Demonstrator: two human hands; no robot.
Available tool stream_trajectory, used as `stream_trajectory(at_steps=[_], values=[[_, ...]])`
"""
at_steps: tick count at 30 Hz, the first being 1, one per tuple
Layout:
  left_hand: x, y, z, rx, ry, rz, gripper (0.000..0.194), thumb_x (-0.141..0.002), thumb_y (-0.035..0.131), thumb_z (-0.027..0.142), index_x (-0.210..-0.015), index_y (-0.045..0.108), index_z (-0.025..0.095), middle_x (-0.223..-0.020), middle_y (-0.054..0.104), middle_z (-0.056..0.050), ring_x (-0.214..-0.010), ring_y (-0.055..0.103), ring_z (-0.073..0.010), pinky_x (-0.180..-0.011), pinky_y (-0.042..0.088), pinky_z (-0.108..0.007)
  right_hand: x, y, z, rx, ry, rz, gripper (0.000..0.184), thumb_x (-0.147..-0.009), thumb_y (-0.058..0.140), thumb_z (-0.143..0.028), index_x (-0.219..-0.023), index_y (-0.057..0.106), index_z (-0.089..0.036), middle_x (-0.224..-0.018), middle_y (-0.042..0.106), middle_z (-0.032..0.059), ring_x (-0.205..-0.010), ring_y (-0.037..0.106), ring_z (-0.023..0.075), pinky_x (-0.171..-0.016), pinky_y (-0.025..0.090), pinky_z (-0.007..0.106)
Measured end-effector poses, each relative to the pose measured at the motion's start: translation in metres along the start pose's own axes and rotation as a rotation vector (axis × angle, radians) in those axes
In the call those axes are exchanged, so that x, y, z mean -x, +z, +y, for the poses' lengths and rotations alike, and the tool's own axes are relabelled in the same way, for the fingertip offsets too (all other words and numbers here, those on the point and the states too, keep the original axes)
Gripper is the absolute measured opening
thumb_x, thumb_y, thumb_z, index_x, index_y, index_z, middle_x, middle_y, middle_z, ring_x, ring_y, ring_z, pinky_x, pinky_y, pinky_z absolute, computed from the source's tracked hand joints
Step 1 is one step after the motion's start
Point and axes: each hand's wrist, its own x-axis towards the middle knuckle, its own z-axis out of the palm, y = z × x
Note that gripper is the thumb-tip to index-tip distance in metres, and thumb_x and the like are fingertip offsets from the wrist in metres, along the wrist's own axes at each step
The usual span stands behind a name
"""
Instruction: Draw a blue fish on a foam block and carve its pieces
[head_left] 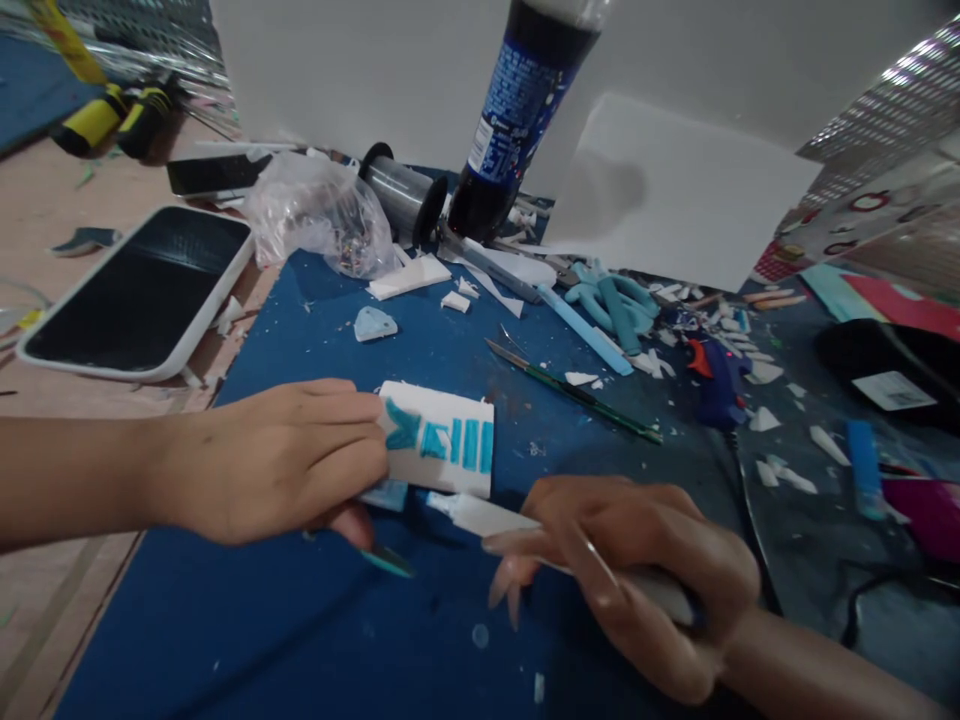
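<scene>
My left hand comes in from the left, its fingers closed over the left end of a small white block on the blue mat. Teal shapes and stripes mark the block's top. A thin teal sliver shows at my left thumb's tip; its kind is unclear. Under the block's lower edge sits a light-blue piece. My right hand grips a white marker. Its blue tip points left, close to the block's lower edge; I cannot tell whether they touch.
Behind the block lie a thin brush, a light-blue pen, blue-handled scissors and white scraps. A dark bottle stands beside a wire spool. A phone lies left, a glue gun right with its cord.
</scene>
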Motion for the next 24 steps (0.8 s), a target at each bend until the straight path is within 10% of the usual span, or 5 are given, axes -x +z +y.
stream_trajectory(at_steps=[24], values=[[0.0021, 0.0005, 0.0066, -0.025, -0.056, 0.026, 0.053, -0.12, 0.027, 0.035, -0.079, 0.056, 0.017, -0.071, 0.053, -0.001, -0.062, 0.043, -0.0184, -0.063, 0.035, -0.034, -0.002, 0.0052, 0.008, 0.006, -0.164, -0.018, 0.011, -0.106, 0.055, -0.016, -0.101, 0.064, -0.02, -0.066, 0.072, 0.003, -0.058, 0.075, 0.0181, -0.058, 0.063, 0.026]])
